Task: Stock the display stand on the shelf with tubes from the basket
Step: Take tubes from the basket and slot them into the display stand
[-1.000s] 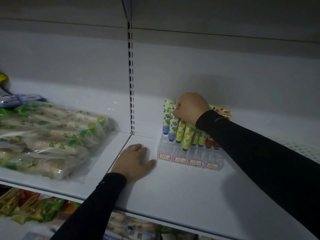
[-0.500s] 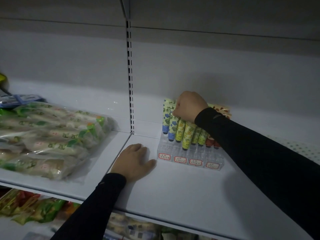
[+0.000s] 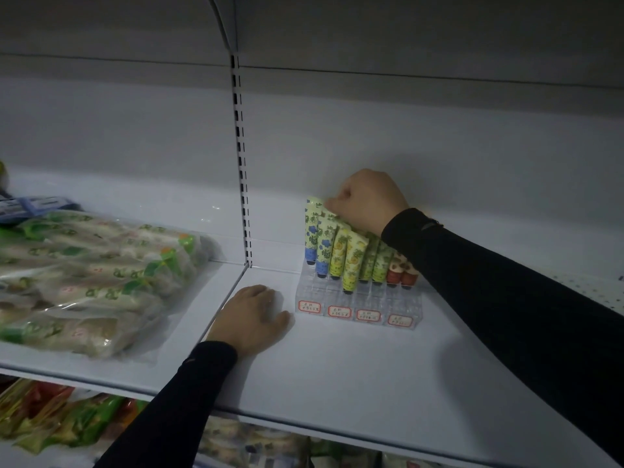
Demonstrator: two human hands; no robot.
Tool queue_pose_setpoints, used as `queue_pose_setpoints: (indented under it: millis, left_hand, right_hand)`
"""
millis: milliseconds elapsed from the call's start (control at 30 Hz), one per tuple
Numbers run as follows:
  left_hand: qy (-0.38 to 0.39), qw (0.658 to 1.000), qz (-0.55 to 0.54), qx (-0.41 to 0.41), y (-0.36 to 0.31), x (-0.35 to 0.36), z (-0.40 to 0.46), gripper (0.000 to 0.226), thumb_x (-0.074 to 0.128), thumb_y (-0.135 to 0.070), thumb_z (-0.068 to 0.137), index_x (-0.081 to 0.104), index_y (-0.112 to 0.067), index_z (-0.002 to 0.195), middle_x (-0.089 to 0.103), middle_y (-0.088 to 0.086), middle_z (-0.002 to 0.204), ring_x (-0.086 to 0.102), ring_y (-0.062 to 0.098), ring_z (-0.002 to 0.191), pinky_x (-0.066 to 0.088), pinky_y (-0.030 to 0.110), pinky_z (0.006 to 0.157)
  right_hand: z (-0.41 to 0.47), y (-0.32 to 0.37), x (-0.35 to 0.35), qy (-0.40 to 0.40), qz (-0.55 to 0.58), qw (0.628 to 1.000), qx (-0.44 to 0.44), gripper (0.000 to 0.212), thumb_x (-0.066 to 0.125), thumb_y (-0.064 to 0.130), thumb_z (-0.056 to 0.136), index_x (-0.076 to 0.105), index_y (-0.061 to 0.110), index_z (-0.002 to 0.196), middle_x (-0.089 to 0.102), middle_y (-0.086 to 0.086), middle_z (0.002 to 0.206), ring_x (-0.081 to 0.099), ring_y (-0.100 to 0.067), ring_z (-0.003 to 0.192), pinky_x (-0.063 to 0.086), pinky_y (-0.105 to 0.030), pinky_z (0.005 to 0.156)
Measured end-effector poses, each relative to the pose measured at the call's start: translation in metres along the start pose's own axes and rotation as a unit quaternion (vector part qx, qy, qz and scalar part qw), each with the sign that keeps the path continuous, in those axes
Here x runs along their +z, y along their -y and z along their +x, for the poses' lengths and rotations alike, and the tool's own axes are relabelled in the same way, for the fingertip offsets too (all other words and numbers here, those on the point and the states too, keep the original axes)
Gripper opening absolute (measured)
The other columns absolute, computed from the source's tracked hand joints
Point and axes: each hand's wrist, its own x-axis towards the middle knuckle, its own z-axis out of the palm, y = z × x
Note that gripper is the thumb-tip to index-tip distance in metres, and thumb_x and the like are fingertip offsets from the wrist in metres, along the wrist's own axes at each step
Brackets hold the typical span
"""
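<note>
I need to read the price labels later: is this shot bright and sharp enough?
Head view: dim and underexposed, with the right arm's shadow across the shelf; the red-bordered labels on the display stand show, but their print is too small and soft to read; the wide lens bows the edges.

Your right hand (image 3: 366,201) grips tube tops in the display stand (image 3: 358,304) at the shelf's (image 3: 354,376) back; your left hand (image 3: 251,317) rests flat beside it.

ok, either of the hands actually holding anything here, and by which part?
The right hand is curled over the top ends of the tubes in the display stand; a real grip can't be confirmed. The left hand rests flat on the shelf, holding nothing.
</note>
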Motion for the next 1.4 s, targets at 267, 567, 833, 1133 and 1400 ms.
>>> queue_pose_setpoints:
  millis: [267, 567, 833, 1133, 1400]
  left_hand:
    - [-0.068, 0.997, -0.04, 0.011, -0.028, -0.025, -0.016, 0.051, 0.056, -0.045, 0.094, 0.06, -0.013, 0.134, 0.058, 0.004, 0.139, 0.049, 0.02, 0.13, 0.034, 0.028, 0.105]
    - [-0.07, 0.979, -0.047, 0.187, -0.15, -0.04, -0.024, 0.052, 0.057, -0.045, 0.095, 0.054, -0.018, 0.139, 0.054, -0.002, 0.141, 0.044, 0.015, 0.132, 0.027, 0.015, 0.095]
    - [-0.003, 0.952, -0.006, 0.305, -0.265, -0.009, -0.007, 0.056, 0.05, -0.048, 0.098, 0.047, -0.017, 0.144, 0.051, 0.002, 0.144, 0.044, 0.017, 0.132, 0.031, 0.021, 0.099]
    - [0.158, 0.933, 0.075, 0.316, -0.361, 0.047, 0.024, 0.039, 0.048, -0.045, 0.098, 0.055, -0.015, 0.122, 0.056, 0.008, 0.122, 0.052, 0.029, 0.119, 0.044, 0.039, 0.095]
    - [0.239, 0.919, 0.115, 0.291, -0.394, 0.082, 0.045, 0.014, 0.052, -0.024, 0.092, 0.053, -0.012, 0.084, 0.057, 0.001, 0.083, 0.053, 0.022, 0.082, 0.031, 0.025, 0.056]
  right_hand:
    - [-0.055, -0.042, -0.048, -0.043, 0.079, 0.995, -0.042, 0.032, 0.057, 0.038, 0.094, 0.067, 0.013, 0.077, 0.061, 0.013, 0.071, 0.054, -0.001, 0.065, 0.038, -0.009, 0.062]
    - [-0.131, -0.12, -0.091, -0.06, 0.031, 0.997, -0.029, 0.036, 0.057, 0.044, 0.092, 0.068, 0.019, 0.117, 0.065, 0.003, 0.118, 0.049, -0.001, 0.098, 0.033, -0.014, 0.086]
    - [-0.192, -0.206, -0.122, -0.041, -0.021, 0.997, 0.064, 0.039, 0.056, 0.048, 0.091, 0.067, 0.022, 0.118, 0.063, 0.004, 0.122, 0.054, -0.011, 0.113, 0.032, -0.016, 0.094]
    - [-0.217, -0.281, -0.124, 0.107, -0.058, 0.98, 0.159, 0.04, 0.055, 0.048, 0.093, 0.063, 0.024, 0.124, 0.059, 0.001, 0.13, 0.056, -0.016, 0.111, 0.042, -0.025, 0.091]
    - [-0.2, -0.298, -0.109, 0.29, -0.114, 0.936, 0.167, 0.047, 0.054, 0.036, 0.095, 0.048, 0.024, 0.14, 0.049, 0.0, 0.143, 0.048, -0.018, 0.125, 0.038, -0.028, 0.101]
